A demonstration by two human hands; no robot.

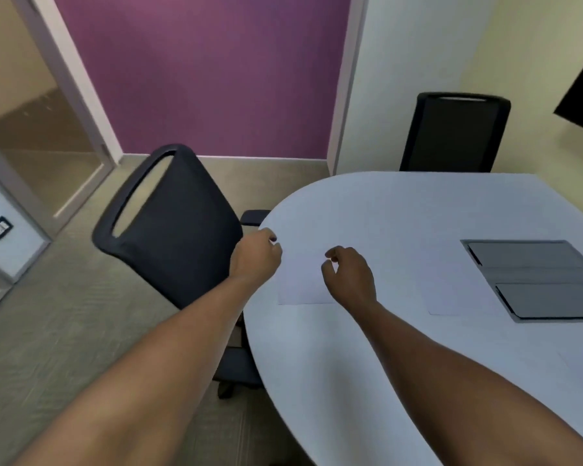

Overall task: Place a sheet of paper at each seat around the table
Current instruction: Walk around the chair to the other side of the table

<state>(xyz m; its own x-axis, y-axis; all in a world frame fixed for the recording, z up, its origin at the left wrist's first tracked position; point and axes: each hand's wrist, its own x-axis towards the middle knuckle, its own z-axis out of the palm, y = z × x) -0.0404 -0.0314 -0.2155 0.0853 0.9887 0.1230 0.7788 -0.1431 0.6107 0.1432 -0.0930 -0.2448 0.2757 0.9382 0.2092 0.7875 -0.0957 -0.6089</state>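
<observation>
I'm hovering my left hand (256,255) and right hand (349,275), both loosely curled (holding nothing), over a sheet of paper (302,284) on the table (384,213).

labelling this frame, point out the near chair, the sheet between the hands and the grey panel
near chair (179,227), head view, backrest middle
sheet (302,284), head view, bare middle
grey panel (535,280), head view, centre

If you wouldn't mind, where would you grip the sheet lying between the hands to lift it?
Probably its near edge. The sheet lies flat on the table, so slide it toward the rim beside the chair, then pinch the overhanging edge.
</observation>
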